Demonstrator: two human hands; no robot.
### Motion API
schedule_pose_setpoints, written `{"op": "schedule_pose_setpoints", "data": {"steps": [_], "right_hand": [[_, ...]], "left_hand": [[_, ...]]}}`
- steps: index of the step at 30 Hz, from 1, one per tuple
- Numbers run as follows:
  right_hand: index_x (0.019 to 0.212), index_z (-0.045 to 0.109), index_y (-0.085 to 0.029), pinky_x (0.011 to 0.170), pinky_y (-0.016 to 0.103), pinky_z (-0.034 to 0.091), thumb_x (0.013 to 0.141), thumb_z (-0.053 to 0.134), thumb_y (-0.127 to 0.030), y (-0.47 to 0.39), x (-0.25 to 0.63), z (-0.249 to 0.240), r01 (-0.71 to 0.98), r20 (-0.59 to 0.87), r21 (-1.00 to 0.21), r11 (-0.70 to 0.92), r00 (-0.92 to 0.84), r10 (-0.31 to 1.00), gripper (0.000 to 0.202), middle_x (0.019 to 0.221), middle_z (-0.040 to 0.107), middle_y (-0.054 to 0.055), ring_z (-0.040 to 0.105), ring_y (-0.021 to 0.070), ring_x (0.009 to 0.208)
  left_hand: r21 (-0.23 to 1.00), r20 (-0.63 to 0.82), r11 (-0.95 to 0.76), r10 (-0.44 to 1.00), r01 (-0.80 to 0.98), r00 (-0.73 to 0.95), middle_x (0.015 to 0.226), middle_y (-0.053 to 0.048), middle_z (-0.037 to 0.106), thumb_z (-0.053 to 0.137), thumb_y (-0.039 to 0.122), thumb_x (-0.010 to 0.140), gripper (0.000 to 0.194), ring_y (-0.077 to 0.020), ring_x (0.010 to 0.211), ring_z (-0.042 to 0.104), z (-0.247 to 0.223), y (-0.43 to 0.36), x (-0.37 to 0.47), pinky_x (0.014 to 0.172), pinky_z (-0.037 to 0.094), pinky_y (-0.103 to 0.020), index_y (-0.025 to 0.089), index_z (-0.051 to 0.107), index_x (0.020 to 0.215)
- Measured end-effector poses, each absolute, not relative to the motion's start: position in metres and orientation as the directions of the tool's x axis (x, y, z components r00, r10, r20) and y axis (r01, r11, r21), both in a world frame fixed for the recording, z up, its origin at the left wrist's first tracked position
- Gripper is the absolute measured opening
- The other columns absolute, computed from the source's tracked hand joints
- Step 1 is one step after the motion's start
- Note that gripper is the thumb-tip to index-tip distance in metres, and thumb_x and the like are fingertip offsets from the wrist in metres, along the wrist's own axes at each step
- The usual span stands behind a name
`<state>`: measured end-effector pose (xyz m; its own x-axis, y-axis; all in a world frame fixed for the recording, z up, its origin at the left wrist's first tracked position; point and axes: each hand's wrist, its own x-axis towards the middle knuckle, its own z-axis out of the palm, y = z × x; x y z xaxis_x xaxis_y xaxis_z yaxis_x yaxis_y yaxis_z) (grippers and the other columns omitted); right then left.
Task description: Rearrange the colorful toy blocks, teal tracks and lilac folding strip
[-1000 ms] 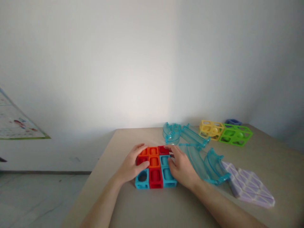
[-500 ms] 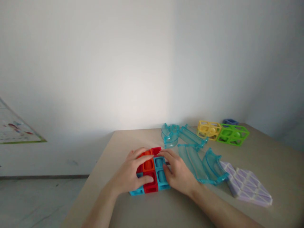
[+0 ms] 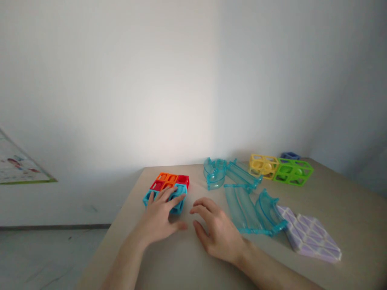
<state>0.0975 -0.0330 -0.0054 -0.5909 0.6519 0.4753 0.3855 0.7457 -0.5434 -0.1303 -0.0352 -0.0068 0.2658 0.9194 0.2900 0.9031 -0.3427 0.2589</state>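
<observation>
A flat block of joined red, orange and light-blue cubes (image 3: 167, 179) lies on the left part of the table. Over its near side rests my left hand (image 3: 160, 215), fingers spread on the cubes and thumb stretched out to the right. My left fingers hide some of the blue and red cubes. To the right of the block, my right hand (image 3: 216, 231) is just above or on the tabletop, fingers curved and apart from the thumb, holding nothing. It does not touch the block.
Clear teal track pieces (image 3: 244, 207) lie right of centre, with more (image 3: 214, 173) behind. Yellow cubes (image 3: 263, 166), green cubes (image 3: 293, 171) and a dark blue piece (image 3: 290, 155) stand at the back right. Lilac triangular tiles (image 3: 314, 237) lie at the right. A wall rises behind.
The coloured block has moved left and away from me, turning somewhat. My right hand has let go of it and is lower. My left hand has shifted left, its fingers more spread.
</observation>
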Motion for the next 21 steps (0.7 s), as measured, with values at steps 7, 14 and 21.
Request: {"op": "schedule_pose_setpoints", "data": {"steps": [7,14,21], "right_hand": [[0.105,0.059,-0.016,0.089,0.035,0.049,0.078,0.051,-0.009,-0.038,0.090,-0.011,0.341,0.368,-0.528,0.778,-0.733,0.571,0.029,0.104,0.058,0.010,0.056,0.0216,0.098],[0.102,0.062,-0.015,0.085,0.033,0.050,0.077,0.052,-0.011,-0.037,0.090,-0.012,0.333,0.351,-0.481,0.811,-0.775,0.526,0.028,0.103,0.060,0.010,0.058,0.0213,0.094],[0.104,0.061,-0.017,0.084,0.032,0.050,0.079,0.050,-0.012,-0.038,0.092,-0.010,0.288,0.468,-0.429,0.856,-0.740,0.483,0.028,0.099,0.062,0.009,0.058,0.0208,0.092]], "left_hand": [[0.144,0.429,-0.080,0.903,0.986,0.010,0.145,-0.007,0.046,0.053,0.035,0.086,0.050,-0.0337,0.133,0.036,-0.032,0.007,-0.130,0.107,0.019,-0.058,0.036,0.050,0.135],[0.093,0.512,-0.036,0.859,0.995,-0.016,0.140,-0.006,0.052,0.052,0.032,0.085,0.045,-0.0302,0.128,0.040,-0.036,0.045,-0.140,0.106,0.019,-0.052,0.034,0.056,0.130],[0.017,0.522,0.023,0.852,1.000,-0.028,0.145,-0.007,0.045,0.052,0.035,0.083,0.052,-0.0345,0.134,0.030,-0.042,0.062,-0.148,0.109,0.011,-0.058,0.034,0.050,0.135]]}}
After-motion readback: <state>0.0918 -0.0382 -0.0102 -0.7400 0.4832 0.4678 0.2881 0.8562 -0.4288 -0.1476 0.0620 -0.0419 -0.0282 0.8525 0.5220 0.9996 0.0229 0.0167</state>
